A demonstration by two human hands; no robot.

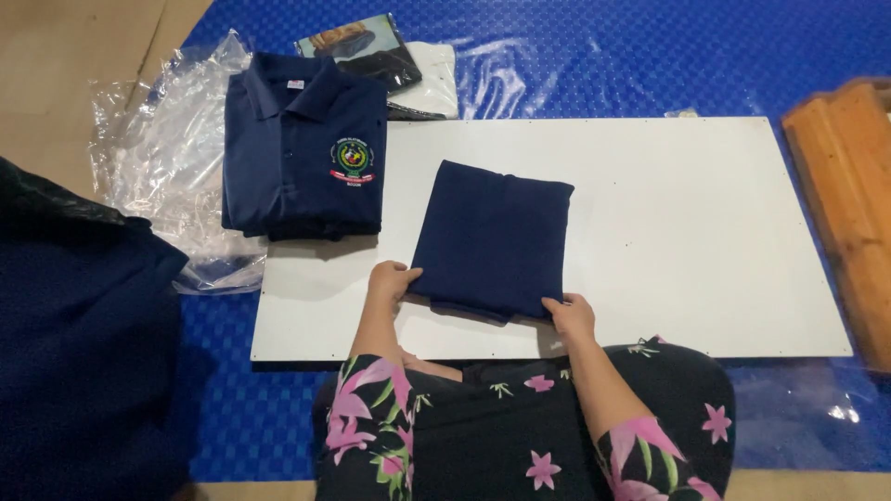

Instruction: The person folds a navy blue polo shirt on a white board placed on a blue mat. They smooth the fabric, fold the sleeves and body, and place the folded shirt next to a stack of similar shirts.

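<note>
a dark mass of navy fabric (79, 353) fills the lower left, cut off by the frame edge; a wooden piece (845, 204) is cropped at right; at the top, a flat clear packet (367, 46) with a dark garment and a picture insert lies beside a white one; a folded navy polo stack (302, 148) shows a round multicoloured chest badge; crinkled clear plastic (158, 139) lies beside it; on the white board (705, 241), a folded navy shirt (492, 237) lies centre, long axis running away from the person, slightly tilted; left hand (390, 280) and right hand (570, 315) each pinch its near corners.
</note>
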